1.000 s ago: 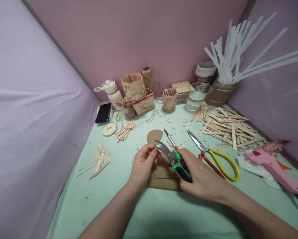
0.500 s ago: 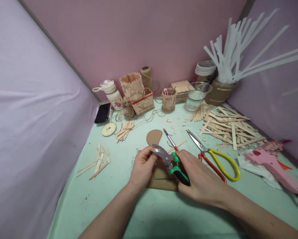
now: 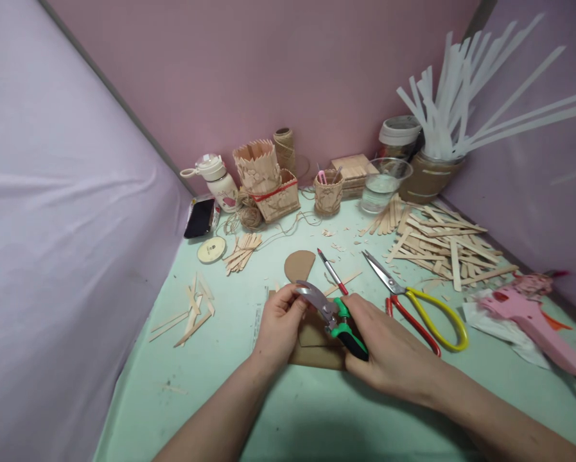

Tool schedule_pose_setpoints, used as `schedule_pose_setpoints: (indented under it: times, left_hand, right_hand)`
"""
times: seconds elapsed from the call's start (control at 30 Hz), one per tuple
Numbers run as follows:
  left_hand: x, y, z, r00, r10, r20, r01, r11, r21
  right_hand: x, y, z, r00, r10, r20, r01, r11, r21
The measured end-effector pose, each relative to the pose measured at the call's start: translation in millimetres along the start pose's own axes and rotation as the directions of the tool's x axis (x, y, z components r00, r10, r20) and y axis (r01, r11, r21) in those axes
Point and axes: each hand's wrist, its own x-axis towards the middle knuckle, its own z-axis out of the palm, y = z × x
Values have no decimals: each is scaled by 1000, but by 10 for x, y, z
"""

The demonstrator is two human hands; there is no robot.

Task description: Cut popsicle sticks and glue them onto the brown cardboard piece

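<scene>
My right hand (image 3: 388, 350) is wrapped round the green and black handles of the pruning shears (image 3: 329, 311). The curved metal blades point left and reach the fingertips of my left hand (image 3: 280, 321). That hand is closed in a pinch; what it holds at the blades is too small or hidden to name. Beneath both hands lies brown cardboard (image 3: 316, 356) with a straight line on it. Just beyond sits a rounded cardboard piece (image 3: 298, 265) with one cut side, and a red and silver pen (image 3: 332, 271) is to its right.
Scissors (image 3: 393, 285) lie right of the pen, near piled wooden sticks (image 3: 442, 247) and a pink glue gun (image 3: 533, 317). Cut sticks (image 3: 194, 311) are at left. Along the back stand a bottle (image 3: 218, 183), stick baskets (image 3: 275, 196) and a water cup (image 3: 380, 189).
The whole view has shifted slightly, with things a little further right in the picture. Both hands and the shears keep nearly the same pose.
</scene>
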Motion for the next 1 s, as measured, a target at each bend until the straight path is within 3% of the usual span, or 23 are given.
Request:
schedule_pose_setpoints:
  times: [0.23,0.37,0.47,0.57,0.67,0.77,0.87,0.93,1.0]
  left_hand:
    - [-1,-17,-4,1000,-20,21,20,1000,-15]
    - [-35,51,4,999,-36,26,36,999,-23]
    - [-50,92,-1,996,-74,49,76,997,-31]
    - [-45,129,-9,990,-102,93,107,993,-48]
    - [-29,168,-23,984,-139,111,131,988,79]
    - [-5,170,-56,983,-150,110,128,974,188]
    - [16,128,-93,986,-132,97,106,966,235]
    - [26,102,-104,987,-134,89,110,964,241]
    - [30,100,-100,980,-175,94,154,968,198]
  right_hand:
    - [-5,19,-20,998,59,1,-59,996,71]
    - [38,151,-101,966,148,-211,-132,987,87]
    - [102,282,-175,898,249,-363,-287,956,-54]
    - [165,397,-209,831,314,-460,-473,833,-286]
    - [204,514,-179,815,313,-488,-534,734,-420]
    - [215,610,-128,841,286,-458,-500,734,-460]
    - [203,579,-105,846,183,-501,-422,805,-417]
    - [186,468,-89,862,48,-504,-248,908,-338]
    - [168,321,-48,909,-115,-401,26,975,-221]
